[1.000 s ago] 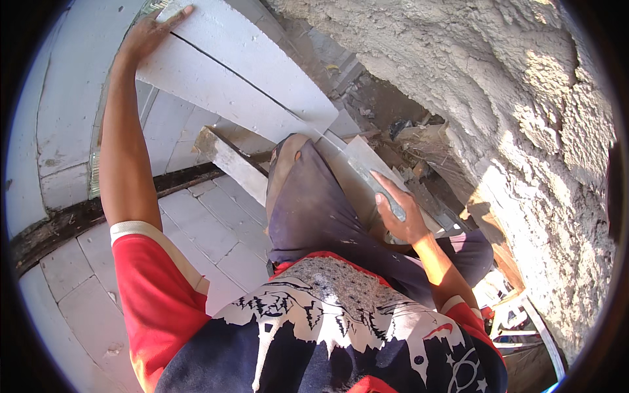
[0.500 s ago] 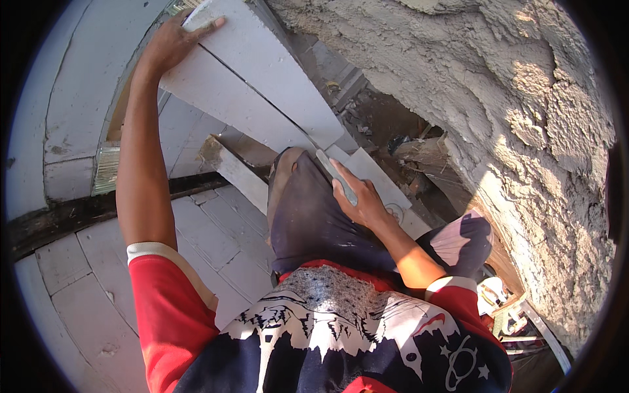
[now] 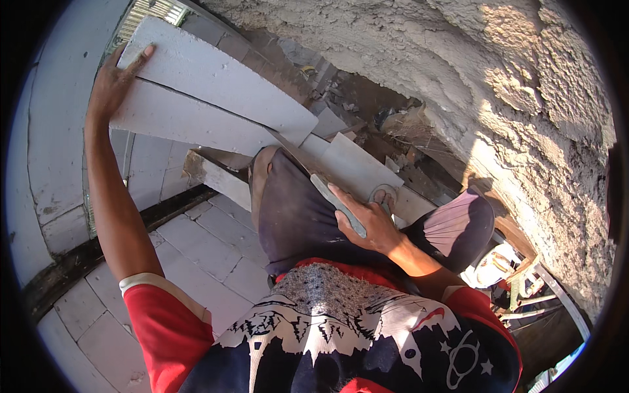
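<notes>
A long white block [image 3: 216, 82], like lightweight concrete, lies slanting in front of me, with a dark straight slit along its length. My left hand [image 3: 111, 85] grips its far left end, the thumb on the top face and the other fingers mostly hidden behind the edge. My right hand [image 3: 370, 223] is closed round the grey handle of a handsaw [image 3: 295, 152]. The saw's blade runs from above my knee to the block's near end, in line with the slit. Whether the blade tip sits inside the slit I cannot tell.
A rough plastered wall [image 3: 511, 98] rises on the right. Rubble and offcuts lie at its foot, with a pale flat slab [image 3: 360, 164] beside my foot [image 3: 383, 196]. White block walling [image 3: 56, 144] stands at left. A pale board [image 3: 223, 180] lies under the block. Tools [image 3: 504, 275] sit at lower right.
The saw has come back toward me and slightly down, with my right hand on it. The view has shifted, so the block and my left hand appear further left and lower.
</notes>
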A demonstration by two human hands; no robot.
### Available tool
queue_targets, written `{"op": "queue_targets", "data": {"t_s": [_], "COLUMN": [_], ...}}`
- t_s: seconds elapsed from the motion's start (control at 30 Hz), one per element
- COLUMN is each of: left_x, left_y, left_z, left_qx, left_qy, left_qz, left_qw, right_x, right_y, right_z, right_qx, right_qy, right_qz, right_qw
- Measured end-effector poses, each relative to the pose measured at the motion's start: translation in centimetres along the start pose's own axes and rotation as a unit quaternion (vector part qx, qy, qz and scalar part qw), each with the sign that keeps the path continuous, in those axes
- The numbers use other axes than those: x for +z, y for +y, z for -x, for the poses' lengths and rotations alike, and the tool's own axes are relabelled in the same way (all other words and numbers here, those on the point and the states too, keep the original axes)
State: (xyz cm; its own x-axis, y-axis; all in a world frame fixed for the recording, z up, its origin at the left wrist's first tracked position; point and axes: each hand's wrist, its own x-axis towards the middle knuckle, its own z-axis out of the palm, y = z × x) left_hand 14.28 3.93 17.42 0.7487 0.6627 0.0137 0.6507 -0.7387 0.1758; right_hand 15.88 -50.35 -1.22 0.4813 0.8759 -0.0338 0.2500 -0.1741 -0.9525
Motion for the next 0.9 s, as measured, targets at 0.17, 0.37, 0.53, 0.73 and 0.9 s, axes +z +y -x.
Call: {"op": "queue_targets", "data": {"t_s": [0.17, 0.37, 0.53, 0.73, 0.9], "left_x": [0.3, -0.3, 0.1, -2.0, -1.7], "left_y": [3.5, 1.3, 1.5, 6.9, 4.5], "left_z": [-0.2, 0.5, -1.3, 0.4, -0.4], "left_qx": [0.011, 0.011, 0.092, 0.034, 0.055], "left_qy": [-0.02, 0.026, 0.003, -0.022, -0.007], "left_qz": [0.02, -0.002, -0.027, -0.04, -0.015], "left_qw": [1.0, 1.0, 0.995, 0.998, 0.998], "right_x": [0.6, 1.5, -3.0, -0.6, 1.0], "right_y": [-2.7, -0.4, -2.8, -4.3, -6.5], "right_z": [-3.9, -7.9, -4.8, -5.6, 0.8], "right_qx": [0.038, 0.083, 0.04, 0.109, 0.031], "right_qy": [-0.025, -0.069, -0.082, -0.048, -0.014], "right_qz": [0.046, -0.016, -0.043, -0.058, 0.038], "right_qw": [0.998, 0.994, 0.995, 0.991, 0.999]}}
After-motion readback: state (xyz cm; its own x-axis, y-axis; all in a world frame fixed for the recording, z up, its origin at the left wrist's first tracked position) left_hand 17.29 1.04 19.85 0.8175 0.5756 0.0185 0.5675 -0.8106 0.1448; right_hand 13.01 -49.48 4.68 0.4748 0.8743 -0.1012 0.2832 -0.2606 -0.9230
